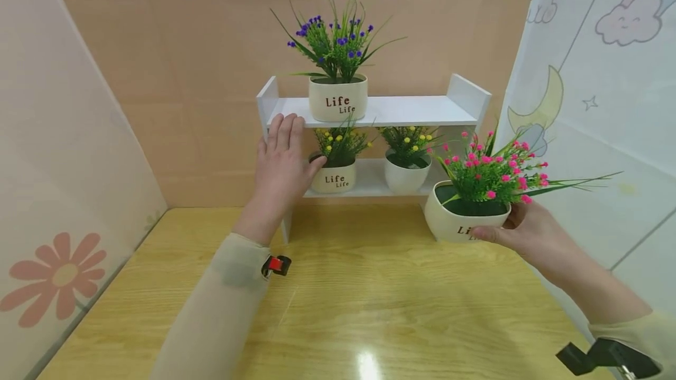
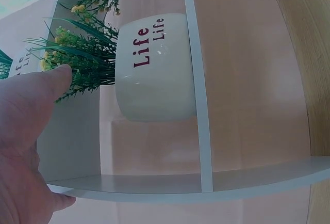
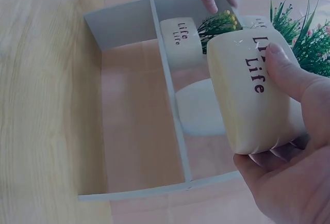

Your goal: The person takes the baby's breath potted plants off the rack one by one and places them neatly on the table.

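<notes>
A white oval pot of pink artificial flowers (image 1: 467, 221), marked "Life", is held up by my right hand (image 1: 533, 239) in front of the shelf's right side. The thumb presses on its lettered face, with the fingers behind the pot in the right wrist view. My left hand (image 1: 282, 163) rests at the front left edge of the top board of the white two-tier shelf (image 1: 412, 110), fingers straight and thumb out to the side. Beside it on the top board stands a pot with purple flowers (image 1: 338, 98). Below the thumb is a yellow-flowered pot (image 2: 154, 69) on the lower board.
A second yellow-flowered pot (image 1: 408, 173) stands on the lower board, right of the lettered one. The shelf stands at the back of a wooden table (image 1: 348, 298). A patterned wall panel (image 1: 623, 133) rises close to the right arm, another panel (image 1: 68, 133) on the left.
</notes>
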A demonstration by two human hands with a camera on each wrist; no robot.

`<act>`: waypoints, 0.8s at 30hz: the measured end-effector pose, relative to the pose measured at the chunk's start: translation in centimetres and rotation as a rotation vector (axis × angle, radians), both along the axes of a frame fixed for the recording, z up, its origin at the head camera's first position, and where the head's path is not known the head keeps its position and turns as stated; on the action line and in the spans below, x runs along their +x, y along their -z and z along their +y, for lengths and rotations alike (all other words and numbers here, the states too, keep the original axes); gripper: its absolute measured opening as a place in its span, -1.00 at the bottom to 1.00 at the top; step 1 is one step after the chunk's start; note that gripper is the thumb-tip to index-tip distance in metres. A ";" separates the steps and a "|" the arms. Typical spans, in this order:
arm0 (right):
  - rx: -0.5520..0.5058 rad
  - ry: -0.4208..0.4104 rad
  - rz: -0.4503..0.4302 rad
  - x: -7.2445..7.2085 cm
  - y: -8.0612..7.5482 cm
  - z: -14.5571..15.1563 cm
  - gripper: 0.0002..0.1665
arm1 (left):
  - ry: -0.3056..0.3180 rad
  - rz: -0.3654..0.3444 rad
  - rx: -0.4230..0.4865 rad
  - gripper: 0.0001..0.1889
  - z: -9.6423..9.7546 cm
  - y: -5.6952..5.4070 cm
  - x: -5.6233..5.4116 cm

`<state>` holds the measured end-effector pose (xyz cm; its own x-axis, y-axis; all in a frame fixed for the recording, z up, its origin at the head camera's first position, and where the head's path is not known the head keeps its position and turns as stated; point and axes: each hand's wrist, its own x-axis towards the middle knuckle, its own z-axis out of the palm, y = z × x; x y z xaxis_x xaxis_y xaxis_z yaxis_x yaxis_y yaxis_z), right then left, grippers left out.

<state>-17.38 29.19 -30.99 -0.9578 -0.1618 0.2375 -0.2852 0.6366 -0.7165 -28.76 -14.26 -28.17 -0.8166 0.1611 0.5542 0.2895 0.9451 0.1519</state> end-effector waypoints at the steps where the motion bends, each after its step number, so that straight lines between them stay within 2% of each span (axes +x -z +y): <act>1: -0.007 -0.009 0.003 0.0 0.2 0.1 -0.11 | -0.002 -0.003 0.000 0.01 0.0 0.0 0.0; 7: -0.009 -0.028 0.003 -0.2 1.6 0.6 -0.14 | -0.008 -0.015 -0.004 0.01 0.0 -0.1 0.1; 13: -0.057 -0.048 -0.026 -0.4 3.0 1.0 -0.11 | 0.000 -0.008 0.011 0.00 0.0 0.0 0.3; 24: -0.008 0.001 -0.080 -0.7 5.1 1.9 -0.04 | -0.006 -0.007 0.003 0.01 0.0 0.1 0.1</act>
